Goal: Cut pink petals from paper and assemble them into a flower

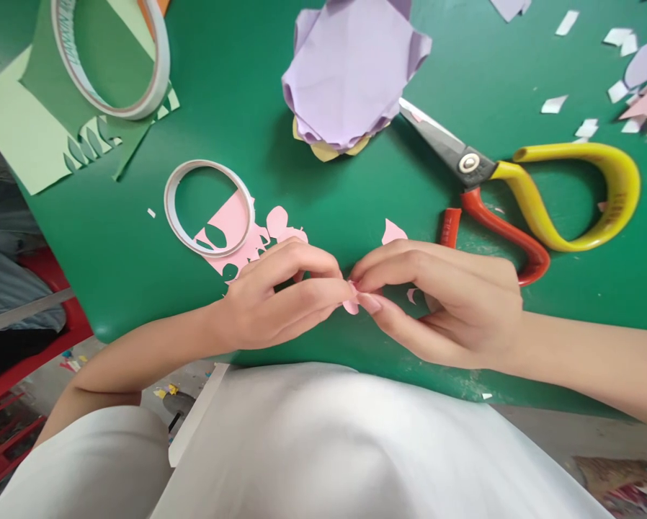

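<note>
Cannot tell the full shape of the pink piece [350,306], mostly covered by the left grip [280,294] and right grip [453,304]. Cannot follow the whole red scissor handle [537,252], partly hidden behind the right grip. Cannot see all of the purple paper form [350,72], cut off beyond both grips.

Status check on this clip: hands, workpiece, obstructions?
Left hand and right hand pinching small pink paper piece. Piece partly covered by fingers. Scissors just beyond right hand, clear of pinch.
</note>
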`<action>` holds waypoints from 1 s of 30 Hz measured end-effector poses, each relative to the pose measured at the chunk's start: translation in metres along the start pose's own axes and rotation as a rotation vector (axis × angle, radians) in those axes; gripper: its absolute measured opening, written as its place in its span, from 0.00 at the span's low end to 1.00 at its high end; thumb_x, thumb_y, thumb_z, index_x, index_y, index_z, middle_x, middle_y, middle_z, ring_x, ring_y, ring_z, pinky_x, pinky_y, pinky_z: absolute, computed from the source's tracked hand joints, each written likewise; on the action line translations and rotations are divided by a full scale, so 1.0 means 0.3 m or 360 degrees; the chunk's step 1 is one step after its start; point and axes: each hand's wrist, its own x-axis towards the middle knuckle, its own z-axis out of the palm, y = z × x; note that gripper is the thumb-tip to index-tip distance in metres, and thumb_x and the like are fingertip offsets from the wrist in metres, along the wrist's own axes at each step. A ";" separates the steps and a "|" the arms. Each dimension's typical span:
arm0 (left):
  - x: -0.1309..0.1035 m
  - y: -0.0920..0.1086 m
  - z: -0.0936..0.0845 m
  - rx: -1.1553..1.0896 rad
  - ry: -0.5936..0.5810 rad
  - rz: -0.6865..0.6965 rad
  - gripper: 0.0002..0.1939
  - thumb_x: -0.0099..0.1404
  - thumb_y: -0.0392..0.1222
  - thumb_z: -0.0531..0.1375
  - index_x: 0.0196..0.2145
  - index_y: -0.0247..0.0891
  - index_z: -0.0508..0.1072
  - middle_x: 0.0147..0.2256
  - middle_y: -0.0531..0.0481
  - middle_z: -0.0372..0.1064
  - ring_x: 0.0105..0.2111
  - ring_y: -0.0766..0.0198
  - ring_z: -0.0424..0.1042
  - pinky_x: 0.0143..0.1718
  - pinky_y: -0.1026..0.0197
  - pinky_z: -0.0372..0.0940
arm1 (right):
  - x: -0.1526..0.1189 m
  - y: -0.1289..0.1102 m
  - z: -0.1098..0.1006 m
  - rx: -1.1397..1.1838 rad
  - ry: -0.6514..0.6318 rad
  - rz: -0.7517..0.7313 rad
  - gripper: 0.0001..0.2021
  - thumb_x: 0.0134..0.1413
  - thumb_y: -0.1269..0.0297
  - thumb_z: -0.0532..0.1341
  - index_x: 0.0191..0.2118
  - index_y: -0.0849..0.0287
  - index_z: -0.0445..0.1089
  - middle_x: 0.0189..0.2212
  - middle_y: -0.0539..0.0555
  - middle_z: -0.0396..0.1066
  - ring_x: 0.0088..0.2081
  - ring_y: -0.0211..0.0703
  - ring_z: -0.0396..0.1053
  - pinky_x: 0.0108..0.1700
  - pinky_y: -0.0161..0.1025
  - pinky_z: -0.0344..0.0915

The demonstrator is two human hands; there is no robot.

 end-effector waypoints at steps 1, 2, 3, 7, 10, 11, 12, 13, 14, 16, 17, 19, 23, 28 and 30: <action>0.001 -0.001 0.001 0.0020 0.0016 0.0003 0.06 0.68 0.33 0.62 0.40 0.43 0.72 0.31 0.54 0.73 0.28 0.69 0.72 0.31 0.64 0.72 | -0.001 0.000 -0.001 0.0023 -0.0006 0.0008 0.06 0.63 0.76 0.61 0.39 0.58 0.69 0.32 0.51 0.76 0.31 0.34 0.74 0.33 0.30 0.74; 0.002 -0.001 0.001 0.0027 0.0022 0.0010 0.05 0.68 0.34 0.62 0.39 0.43 0.72 0.31 0.54 0.73 0.28 0.69 0.72 0.31 0.64 0.72 | -0.002 0.001 -0.001 0.0059 -0.0011 0.0015 0.05 0.63 0.75 0.61 0.39 0.58 0.69 0.32 0.52 0.75 0.31 0.34 0.74 0.33 0.31 0.74; 0.003 -0.002 0.000 0.0021 0.0023 0.0021 0.05 0.68 0.34 0.62 0.39 0.42 0.72 0.31 0.53 0.74 0.28 0.69 0.72 0.31 0.64 0.72 | -0.004 0.001 -0.001 0.0099 -0.0018 0.0017 0.03 0.64 0.74 0.61 0.40 0.59 0.69 0.32 0.52 0.75 0.31 0.35 0.73 0.34 0.32 0.74; 0.008 -0.007 -0.014 -0.0017 -0.0004 0.0044 0.05 0.69 0.33 0.61 0.41 0.42 0.72 0.34 0.52 0.76 0.30 0.68 0.74 0.32 0.62 0.73 | -0.011 0.003 0.001 0.0193 -0.0064 -0.0009 0.06 0.62 0.70 0.64 0.43 0.61 0.68 0.34 0.55 0.74 0.34 0.37 0.72 0.36 0.34 0.75; 0.012 -0.011 -0.027 -0.0031 -0.0033 0.0027 0.02 0.69 0.36 0.62 0.40 0.40 0.72 0.34 0.51 0.76 0.31 0.67 0.75 0.34 0.62 0.72 | -0.012 0.005 0.004 0.0151 -0.0064 -0.0039 0.08 0.60 0.71 0.64 0.44 0.59 0.67 0.35 0.54 0.74 0.37 0.39 0.74 0.38 0.36 0.75; 0.013 -0.012 -0.029 -0.0048 -0.0044 0.0022 0.02 0.69 0.37 0.63 0.39 0.39 0.72 0.34 0.51 0.76 0.31 0.67 0.75 0.34 0.62 0.72 | -0.012 0.005 0.005 0.0130 -0.0064 -0.0041 0.07 0.61 0.72 0.63 0.44 0.58 0.68 0.35 0.54 0.75 0.38 0.39 0.74 0.38 0.36 0.76; 0.014 -0.013 -0.030 -0.0068 -0.0053 0.0018 0.03 0.69 0.38 0.64 0.38 0.39 0.73 0.34 0.50 0.76 0.31 0.66 0.75 0.34 0.62 0.72 | -0.011 0.006 0.005 0.0110 -0.0073 -0.0039 0.07 0.61 0.73 0.63 0.43 0.58 0.68 0.35 0.54 0.75 0.38 0.39 0.75 0.39 0.35 0.76; 0.015 -0.014 -0.030 -0.0086 -0.0061 0.0014 0.04 0.68 0.39 0.64 0.38 0.38 0.73 0.33 0.50 0.76 0.31 0.67 0.75 0.33 0.62 0.72 | -0.010 0.006 0.005 0.0093 -0.0077 -0.0039 0.06 0.62 0.74 0.62 0.43 0.57 0.68 0.35 0.54 0.75 0.38 0.39 0.75 0.39 0.35 0.76; 0.017 -0.014 -0.029 -0.0101 -0.0064 0.0011 0.05 0.68 0.40 0.65 0.37 0.38 0.73 0.33 0.50 0.76 0.30 0.67 0.74 0.33 0.62 0.71 | -0.009 0.006 0.005 0.0077 -0.0080 -0.0040 0.06 0.62 0.74 0.61 0.42 0.57 0.69 0.35 0.54 0.75 0.38 0.39 0.76 0.39 0.34 0.76; 0.021 -0.014 -0.026 -0.0127 -0.0057 0.0000 0.06 0.68 0.41 0.66 0.36 0.38 0.73 0.32 0.50 0.76 0.30 0.67 0.74 0.33 0.62 0.71 | -0.006 0.006 0.003 0.0065 -0.0071 -0.0048 0.06 0.63 0.75 0.61 0.41 0.57 0.69 0.33 0.54 0.75 0.37 0.38 0.76 0.38 0.33 0.76; 0.023 -0.013 -0.024 -0.0140 -0.0057 -0.0012 0.07 0.67 0.42 0.66 0.35 0.38 0.73 0.31 0.50 0.77 0.30 0.67 0.74 0.33 0.62 0.70 | -0.004 0.006 0.002 0.0067 -0.0063 -0.0045 0.05 0.63 0.75 0.61 0.41 0.58 0.69 0.32 0.54 0.75 0.36 0.38 0.75 0.38 0.33 0.76; 0.028 -0.009 -0.022 -0.0176 -0.0078 -0.0052 0.08 0.67 0.43 0.66 0.35 0.38 0.73 0.30 0.51 0.77 0.30 0.66 0.75 0.34 0.61 0.69 | -0.002 0.006 0.002 0.0085 -0.0054 -0.0011 0.05 0.63 0.75 0.61 0.40 0.57 0.69 0.31 0.53 0.75 0.34 0.37 0.75 0.37 0.32 0.75; 0.036 -0.002 -0.023 -0.0258 -0.0124 -0.0148 0.09 0.67 0.45 0.67 0.34 0.39 0.73 0.30 0.52 0.79 0.30 0.65 0.76 0.33 0.60 0.68 | -0.002 0.009 0.000 0.0153 -0.0045 0.0061 0.05 0.63 0.75 0.62 0.40 0.57 0.69 0.31 0.51 0.75 0.32 0.36 0.74 0.34 0.33 0.74; 0.031 0.002 -0.019 -0.0332 -0.0037 -0.0257 0.07 0.66 0.42 0.67 0.33 0.40 0.74 0.29 0.53 0.79 0.28 0.66 0.76 0.32 0.60 0.68 | 0.001 0.013 -0.005 0.0135 -0.0035 0.0076 0.04 0.64 0.72 0.62 0.41 0.56 0.68 0.32 0.50 0.76 0.30 0.34 0.73 0.32 0.32 0.72; 0.028 0.002 -0.018 -0.0371 -0.0009 -0.0326 0.07 0.65 0.42 0.68 0.33 0.40 0.74 0.29 0.52 0.79 0.28 0.65 0.76 0.32 0.59 0.69 | 0.003 0.011 -0.005 0.0161 -0.0033 0.0083 0.06 0.64 0.71 0.62 0.43 0.55 0.68 0.33 0.50 0.76 0.29 0.34 0.72 0.32 0.32 0.73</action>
